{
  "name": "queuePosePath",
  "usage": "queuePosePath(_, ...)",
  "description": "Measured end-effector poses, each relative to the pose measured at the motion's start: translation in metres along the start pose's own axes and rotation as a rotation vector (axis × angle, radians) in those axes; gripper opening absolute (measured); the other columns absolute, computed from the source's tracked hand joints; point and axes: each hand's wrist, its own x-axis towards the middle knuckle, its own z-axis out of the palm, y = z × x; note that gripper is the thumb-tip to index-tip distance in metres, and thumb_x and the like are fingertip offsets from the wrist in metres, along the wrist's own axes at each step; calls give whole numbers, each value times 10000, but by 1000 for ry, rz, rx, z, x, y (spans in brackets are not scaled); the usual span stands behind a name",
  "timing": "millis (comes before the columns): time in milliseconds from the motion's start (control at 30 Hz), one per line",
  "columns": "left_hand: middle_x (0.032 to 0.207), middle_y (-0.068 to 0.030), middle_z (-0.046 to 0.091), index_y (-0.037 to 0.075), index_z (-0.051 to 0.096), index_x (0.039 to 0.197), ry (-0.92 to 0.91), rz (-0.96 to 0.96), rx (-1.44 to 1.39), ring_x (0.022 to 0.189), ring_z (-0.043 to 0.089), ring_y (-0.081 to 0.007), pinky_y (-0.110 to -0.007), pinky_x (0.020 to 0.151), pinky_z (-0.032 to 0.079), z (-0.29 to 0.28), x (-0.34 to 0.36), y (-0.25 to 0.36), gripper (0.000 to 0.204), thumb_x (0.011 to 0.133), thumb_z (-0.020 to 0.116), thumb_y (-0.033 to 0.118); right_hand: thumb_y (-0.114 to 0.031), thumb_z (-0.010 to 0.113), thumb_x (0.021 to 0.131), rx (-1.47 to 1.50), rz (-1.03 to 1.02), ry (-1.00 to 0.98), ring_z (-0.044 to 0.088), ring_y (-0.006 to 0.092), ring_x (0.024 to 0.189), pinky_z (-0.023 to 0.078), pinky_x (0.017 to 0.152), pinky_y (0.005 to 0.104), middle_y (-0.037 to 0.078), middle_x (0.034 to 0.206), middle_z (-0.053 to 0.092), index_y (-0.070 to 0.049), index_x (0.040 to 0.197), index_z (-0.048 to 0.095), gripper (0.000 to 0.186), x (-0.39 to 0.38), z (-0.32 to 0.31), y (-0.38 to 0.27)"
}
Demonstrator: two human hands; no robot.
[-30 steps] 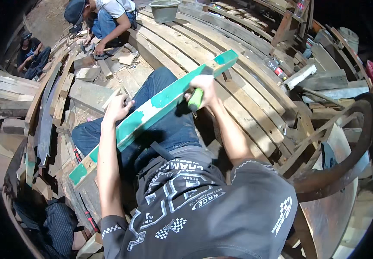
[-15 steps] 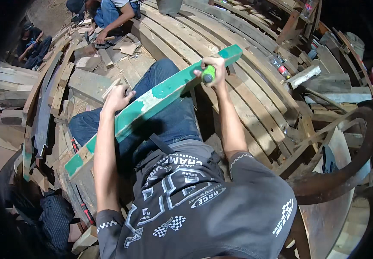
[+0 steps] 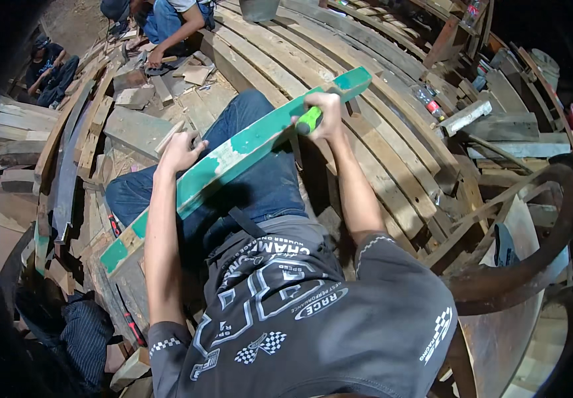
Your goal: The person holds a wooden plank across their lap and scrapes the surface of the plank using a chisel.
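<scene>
A long plank [image 3: 250, 141] with worn green paint lies slantwise across my thighs, its far end up to the right. My right hand [image 3: 326, 114] is closed round the bright green handle of a hand tool [image 3: 309, 121], held against the plank's right half. The tool's working end is hidden, so I cannot tell its kind. My left hand [image 3: 179, 154] sits at the plank's far edge with its fingers curled. A pale piece of wood [image 3: 169, 136] juts out beyond its knuckles and seems to be in its grasp; the fingers' undersides are hidden.
Long curved timbers [image 3: 392, 152] run side by side on the right. Two co-workers [image 3: 167, 26] sit at the upper left among wood offcuts [image 3: 135, 97]. A red-and-black tool [image 3: 130, 318] lies at lower left. A curved dark rim [image 3: 532, 272] stands close on my right, and a plastic bottle [image 3: 429, 103] lies beyond.
My right hand has shifted slightly left and nearer to me, and the green handle has tilted from end-on to more sideways. My left hand and the plank have barely moved.
</scene>
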Motion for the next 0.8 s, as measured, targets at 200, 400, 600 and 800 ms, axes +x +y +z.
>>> queuePosePath(200, 1434, -366, 503, -3, 635, 844, -200, -220, 7, 1426, 445, -428, -468, 1075, 443, -11, 0, 8, 291, 902, 724, 268, -208, 795, 608, 76, -25, 13, 598, 328, 543, 449, 528, 385, 143, 586, 561, -61, 625, 567, 272, -5, -18, 5)
queuePosePath(400, 1479, -332, 480, 10, 609, 822, -225, -169, 112, 1425, 446, -428, -457, 1091, 435, -8, 3, 4, 304, 907, 714, 282, -295, 813, 545, 70, -152, -94, 627, 304, 598, 477, 564, 398, 132, 652, 614, -59, 701, 623, 341, 1, 17, -13)
queuePosePath(600, 711, -221, 639, -34, 635, 798, -34, -25, 8, 671, 617, -339, -448, 660, 478, 3, -3, -7, 374, 906, 729, 312, -292, 834, 555, -160, 80, -47, 637, 344, 599, 481, 551, 416, 180, 656, 626, -53, 662, 636, 328, -2, -19, 20)
queuePosePath(800, 765, -245, 666, -34, 668, 846, -47, -41, 64, 727, 652, -392, -471, 687, 501, -3, -6, -18, 321, 895, 731, 278, -243, 837, 589, 98, -55, -56, 611, 336, 591, 459, 551, 398, 162, 628, 569, -48, 675, 575, 338, 1, -10, -5)
